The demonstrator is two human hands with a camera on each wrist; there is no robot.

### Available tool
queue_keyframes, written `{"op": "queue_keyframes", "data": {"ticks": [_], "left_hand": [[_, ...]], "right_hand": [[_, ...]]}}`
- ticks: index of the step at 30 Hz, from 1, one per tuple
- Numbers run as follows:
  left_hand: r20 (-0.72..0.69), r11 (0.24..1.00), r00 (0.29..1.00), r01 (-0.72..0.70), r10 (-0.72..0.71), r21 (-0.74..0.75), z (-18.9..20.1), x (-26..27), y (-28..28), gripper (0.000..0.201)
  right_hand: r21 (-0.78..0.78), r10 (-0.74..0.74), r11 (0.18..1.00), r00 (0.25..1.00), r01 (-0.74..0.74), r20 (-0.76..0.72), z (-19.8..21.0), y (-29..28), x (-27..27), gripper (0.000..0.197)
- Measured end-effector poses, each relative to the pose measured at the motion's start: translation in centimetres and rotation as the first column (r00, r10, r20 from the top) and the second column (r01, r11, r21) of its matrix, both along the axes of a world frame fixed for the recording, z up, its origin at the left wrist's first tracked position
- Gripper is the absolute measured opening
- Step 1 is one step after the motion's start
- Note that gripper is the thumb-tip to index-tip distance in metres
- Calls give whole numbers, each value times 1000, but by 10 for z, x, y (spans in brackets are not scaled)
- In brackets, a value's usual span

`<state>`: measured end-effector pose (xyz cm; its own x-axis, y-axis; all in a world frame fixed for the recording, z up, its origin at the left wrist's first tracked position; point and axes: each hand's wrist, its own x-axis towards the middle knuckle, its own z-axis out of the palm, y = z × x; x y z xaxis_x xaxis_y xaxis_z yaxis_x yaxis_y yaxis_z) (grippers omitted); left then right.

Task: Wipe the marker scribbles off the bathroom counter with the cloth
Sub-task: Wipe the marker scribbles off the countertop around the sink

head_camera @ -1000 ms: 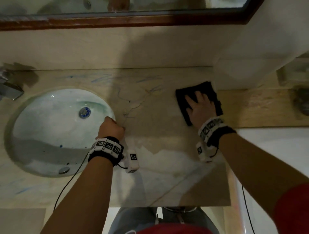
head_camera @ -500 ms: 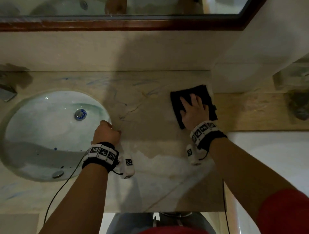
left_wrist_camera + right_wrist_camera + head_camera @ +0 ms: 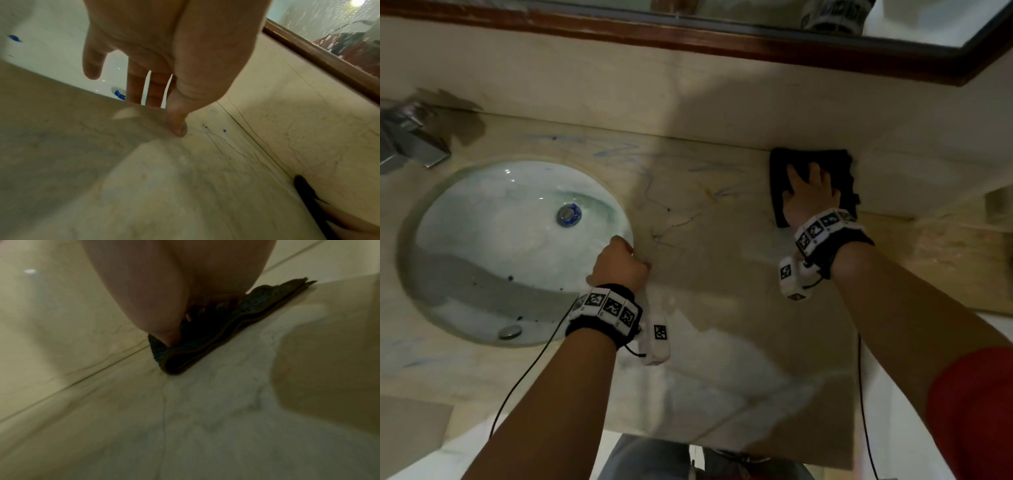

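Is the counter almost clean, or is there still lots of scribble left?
Still lots. The right hand presses the dark cloth flat at the counter's back edge. Blue marker scribbles remain behind the sink, with thin lines beside it. The left hand rests on the sink rim.

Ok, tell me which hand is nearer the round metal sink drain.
Left. The left hand rests at the white basin's rim, just right of the round metal sink drain; the right hand presses the black cloth far across the counter.
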<state>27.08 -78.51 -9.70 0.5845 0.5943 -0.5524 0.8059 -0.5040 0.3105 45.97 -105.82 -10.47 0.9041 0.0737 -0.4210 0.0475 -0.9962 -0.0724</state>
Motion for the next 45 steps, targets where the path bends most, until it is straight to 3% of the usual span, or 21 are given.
{"op": "queue_keyframes", "data": {"ticks": [3,6,10,13,19,24,30,37,42,45], "left_hand": [[7,1000,1000,5,-5,2,-1,0,0,32],[5,1000,1000,3,-3,1,0,-1,-1,33],[-4,1000,1000,1,-1,-18,2,-1,-2,35],[-24,1000,1000,0,-1,-21,1,0,0,36],[-12,1000,1000,-9,9,-10,-1,-1,0,35],[-17,1000,1000,-6,6,-18,-5,-1,3,35],[-22,1000,1000,8,-9,-23,-7,-1,5,36],[-32,1000,999,6,-7,-27,-2,1,4,37],[-16,999,1000,-1,1,-32,-3,0,4,35],[-11,999,1000,6,-7,-38,-3,-1,5,34]], "right_hand": [[30,179,983,979,-182,98,-3,14,-32,53],[67,321,943,943,-327,94,-4,23,-74,54],[79,382,920,923,-384,39,2,18,-94,54],[81,346,934,938,-347,26,1,15,-85,54],[-1,72,997,997,-72,34,-4,-10,-23,55],[-21,-55,998,998,55,-2,-4,10,3,56],[40,354,933,930,-359,96,-7,47,-73,53],[29,377,925,925,-378,34,-9,74,-30,55],[51,474,875,874,-481,106,-9,48,-97,56],[45,463,883,882,-467,88,-10,54,-91,57]]}}
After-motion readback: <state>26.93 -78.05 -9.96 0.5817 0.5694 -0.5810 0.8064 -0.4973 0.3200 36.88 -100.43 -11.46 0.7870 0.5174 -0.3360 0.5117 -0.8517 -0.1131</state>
